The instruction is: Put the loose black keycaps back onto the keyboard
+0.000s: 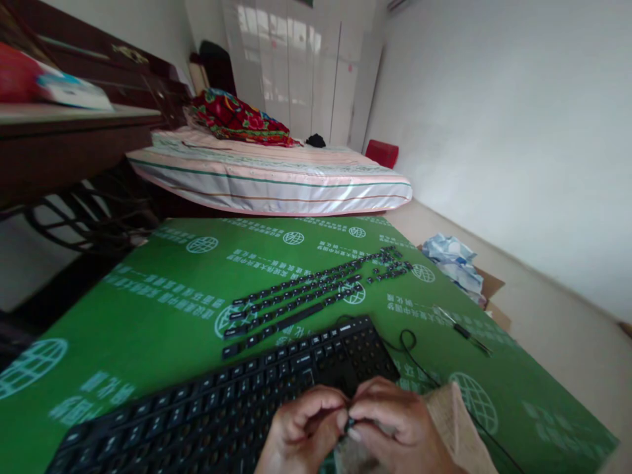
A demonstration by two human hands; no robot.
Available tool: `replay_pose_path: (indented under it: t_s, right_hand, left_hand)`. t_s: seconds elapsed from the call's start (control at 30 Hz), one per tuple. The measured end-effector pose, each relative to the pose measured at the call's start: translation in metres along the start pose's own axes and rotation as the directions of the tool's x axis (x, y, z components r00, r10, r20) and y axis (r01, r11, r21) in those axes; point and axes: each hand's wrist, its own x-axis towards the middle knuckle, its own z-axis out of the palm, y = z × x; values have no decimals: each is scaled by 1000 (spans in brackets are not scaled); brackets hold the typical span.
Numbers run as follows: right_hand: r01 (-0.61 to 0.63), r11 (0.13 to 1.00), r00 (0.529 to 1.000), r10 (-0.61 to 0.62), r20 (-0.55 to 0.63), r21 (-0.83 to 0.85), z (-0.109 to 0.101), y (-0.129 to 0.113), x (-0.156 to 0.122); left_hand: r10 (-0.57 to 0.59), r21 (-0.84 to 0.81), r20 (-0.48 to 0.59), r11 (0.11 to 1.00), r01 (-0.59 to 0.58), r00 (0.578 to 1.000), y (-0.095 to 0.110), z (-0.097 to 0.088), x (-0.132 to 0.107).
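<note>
Near the bottom edge, my left hand (307, 428) and my right hand (397, 418) meet with fingertips pinched together. Between them is a small black keycap (350, 423), mostly covered by the fingers. A beige cloth (451, 415) lies beside and under my right hand. Just behind my hands is a black keyboard (197, 401); its top rows still carry keys, while bare round key posts show on the lower rows and number pad. Loose black keycaps (296, 293) lie in slanting rows beyond it.
All this rests on a green board (162, 289) with white print. A screwdriver-like tool (464, 331) lies at right, near the keyboard's cable (429, 375). Beyond the board stands a bed (276, 178); a wooden sewing table (74, 131) is at left, crumpled plastic (451, 260) on the floor at right.
</note>
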Motion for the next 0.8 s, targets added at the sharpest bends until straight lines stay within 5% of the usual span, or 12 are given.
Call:
replay_pose_path:
  t_s: [0.27, 0.53, 0.8]
  right_hand:
    - [-130, 991, 992, 129, -10, -37, -2, -20, -23]
    - [-131, 981, 990, 122, -77, -141, 3, -29, -29]
    - [-122, 983, 993, 119, -23, -137, -2, -29, -25]
  left_hand:
    - [-247, -257, 171, 923, 285, 954, 10, 9, -1]
    - [-263, -348, 148, 889, 299, 953, 10, 11, -1]
    - [-272, -378, 128, 876, 301, 954, 8, 11, 0]
